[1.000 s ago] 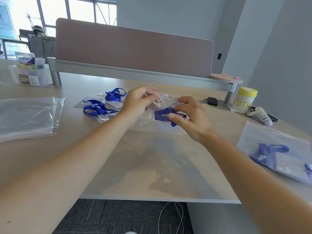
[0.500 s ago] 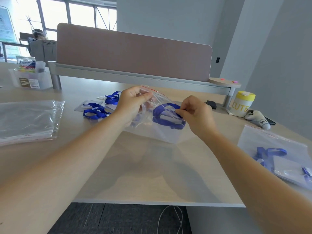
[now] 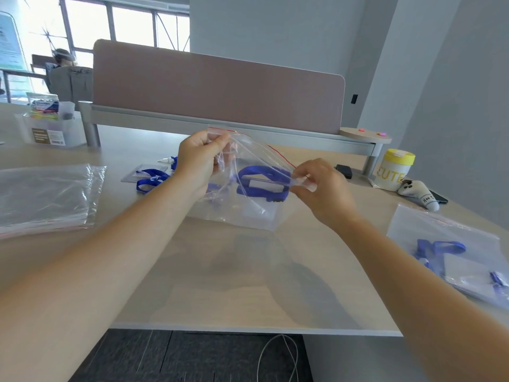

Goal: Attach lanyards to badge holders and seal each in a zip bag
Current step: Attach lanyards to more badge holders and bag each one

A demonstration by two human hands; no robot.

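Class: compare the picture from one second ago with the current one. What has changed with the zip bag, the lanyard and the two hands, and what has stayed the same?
The blue lanyard went from bunched at the right hand to lying deeper inside the zip bag. The right hand let it go and now pinches the bag's right top corner. The left hand still grips the left corner. The empty bags and filled bags stayed put.

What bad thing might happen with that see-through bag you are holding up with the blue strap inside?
The zip bag looks unsealed along its red-lined top, and it hangs tilted between the left hand and the right hand. The blue lanyard sits high near the opening, so it might slide out, or get caught in the zip when the top is pressed shut. Each hand pinches only an end of the top, so the thin plastic may slip free.
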